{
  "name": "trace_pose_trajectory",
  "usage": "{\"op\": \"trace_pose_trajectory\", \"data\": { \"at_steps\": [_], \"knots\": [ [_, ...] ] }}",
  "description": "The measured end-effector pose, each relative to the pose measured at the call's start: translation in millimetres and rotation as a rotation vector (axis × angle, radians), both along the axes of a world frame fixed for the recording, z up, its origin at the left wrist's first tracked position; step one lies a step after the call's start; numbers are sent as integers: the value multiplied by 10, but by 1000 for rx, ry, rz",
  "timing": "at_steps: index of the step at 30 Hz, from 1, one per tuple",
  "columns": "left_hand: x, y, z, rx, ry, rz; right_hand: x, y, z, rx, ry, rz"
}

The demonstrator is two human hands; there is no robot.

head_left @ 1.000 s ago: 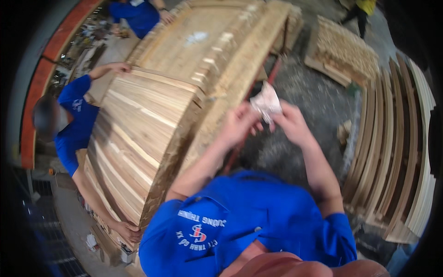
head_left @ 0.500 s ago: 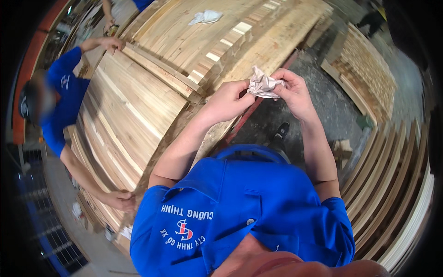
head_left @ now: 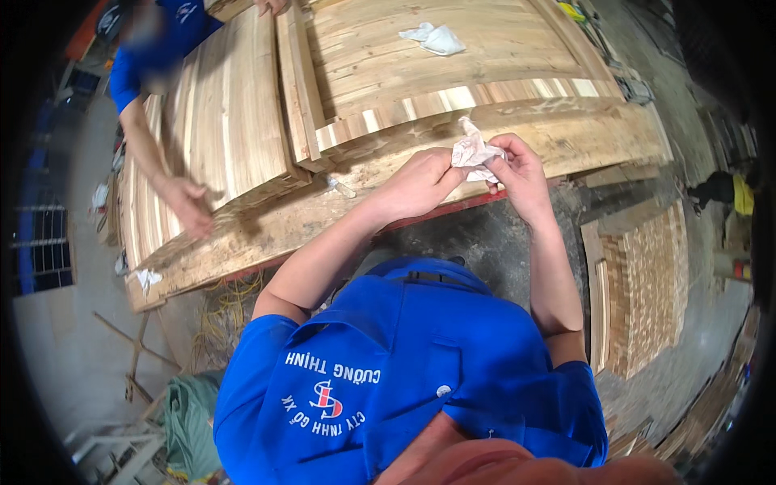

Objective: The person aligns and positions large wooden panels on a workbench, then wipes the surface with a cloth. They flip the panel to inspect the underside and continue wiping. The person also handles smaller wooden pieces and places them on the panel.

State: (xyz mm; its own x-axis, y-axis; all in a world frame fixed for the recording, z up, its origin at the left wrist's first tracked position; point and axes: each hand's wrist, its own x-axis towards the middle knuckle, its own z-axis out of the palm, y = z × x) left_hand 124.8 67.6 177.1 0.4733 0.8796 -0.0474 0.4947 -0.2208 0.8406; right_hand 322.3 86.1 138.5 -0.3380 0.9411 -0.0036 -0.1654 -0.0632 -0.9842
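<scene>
A crumpled pale sheet, cloth or paper I cannot tell, is held between my two hands above the near edge of a wooden workbench. My left hand pinches its left side with thumb and fingers. Closed on its right side is my right hand. Beyond them, on the bench, lies a large wooden panel with a striped end-grain edge. Stacked wooden panels sit to its left, and a small brush-like thing rests on the bench near my left forearm.
At the far left a co-worker in a blue shirt reaches a hand over the stacked panels. A white rag lies on the large panel. Stacked wood pieces stand on the floor at right, a green sack at lower left.
My view has turned, so the bench now runs more level across it. Both my hands still grip the crumpled sheet. The co-worker's near hand has lifted off the stack's near corner.
</scene>
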Motion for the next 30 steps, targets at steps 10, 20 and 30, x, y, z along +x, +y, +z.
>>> {"op": "trace_pose_trajectory", "data": {
  "at_steps": [10,20,30],
  "knots": [
    [5,325,-150,-72,-401,182,-165,340,36,-46,446,19],
    [-67,749,-115,136,-678,203,-760,887,144,378,273,-160],
    [342,1214,-166,24,-831,437,-516,1327,-77,504,211,-147]
  ]
}}
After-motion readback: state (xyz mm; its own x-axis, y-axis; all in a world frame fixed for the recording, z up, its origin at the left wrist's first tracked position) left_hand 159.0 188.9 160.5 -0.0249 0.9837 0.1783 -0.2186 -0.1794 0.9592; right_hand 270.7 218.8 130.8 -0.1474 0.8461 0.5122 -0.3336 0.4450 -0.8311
